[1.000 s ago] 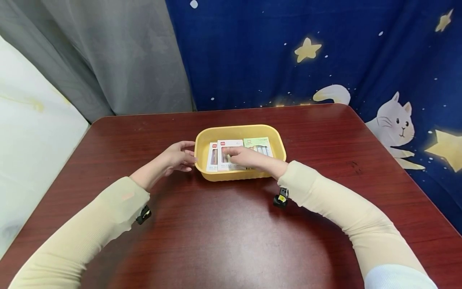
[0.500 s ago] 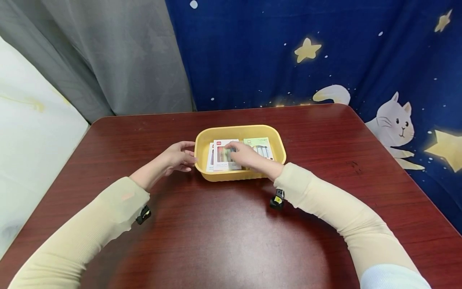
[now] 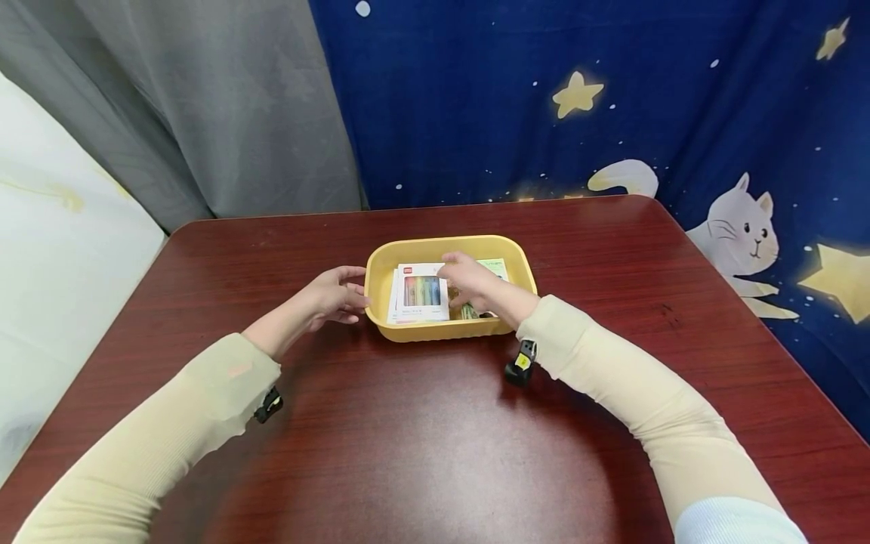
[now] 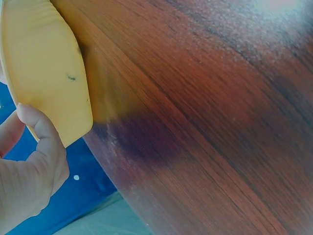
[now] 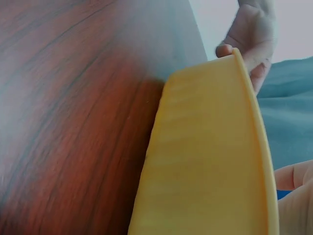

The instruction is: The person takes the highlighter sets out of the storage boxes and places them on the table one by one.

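- Beyond your dark red worktop (image 3: 435,468), a grey curtain (image 3: 238,106) hangs at left and a blue curtain (image 3: 476,98), printed with stars and a cat, at right; light glares off the worktop's near part.
- On its far half, the yellow basket (image 3: 442,331) stands upright, long side towards you.
- Inside it, a white box (image 3: 423,293) lies left of a green box (image 3: 496,267), which your right arm partly hides.
- Your left grip (image 3: 336,295) is loosely spread, touching the basket's left end without gripping it.
- Your right grip (image 3: 472,283) is half open over the boxes, holding nothing visible; you cannot tell whether its fingertips touch the white box.
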